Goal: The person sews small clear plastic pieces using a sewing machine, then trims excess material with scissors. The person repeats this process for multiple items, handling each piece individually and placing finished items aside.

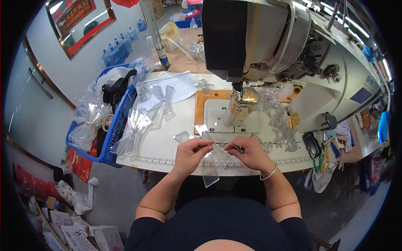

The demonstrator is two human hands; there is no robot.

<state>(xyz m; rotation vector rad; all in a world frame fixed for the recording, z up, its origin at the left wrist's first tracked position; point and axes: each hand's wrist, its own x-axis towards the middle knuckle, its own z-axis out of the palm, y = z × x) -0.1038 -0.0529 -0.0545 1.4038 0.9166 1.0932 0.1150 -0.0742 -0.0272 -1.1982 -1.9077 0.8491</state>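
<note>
Above the front edge of the sewing table, my left hand (189, 155) pinches a clear plastic strip piece (210, 172) between thumb and fingertips. The piece has crossed strips that spread like a bow, one hanging down past the table edge. Close by on the right, my right hand (252, 155) is closed, its fingertips at the same piece. A small dark metal tool shows among its fingers, too little of it visible to name. Just beyond my hands stands the sewing machine's needle area (238, 90). More clear plastic bows (136, 127) lie to the left.
A ruler strip (180, 162) runs along the front of the white table. Clear plastic scraps (284, 129) are heaped right of the machine (268, 37). At left stands a blue basket (121, 113) holding plastic bags. A printed sheet (182, 85) lies behind the bows. Tools (324, 152) sit at right.
</note>
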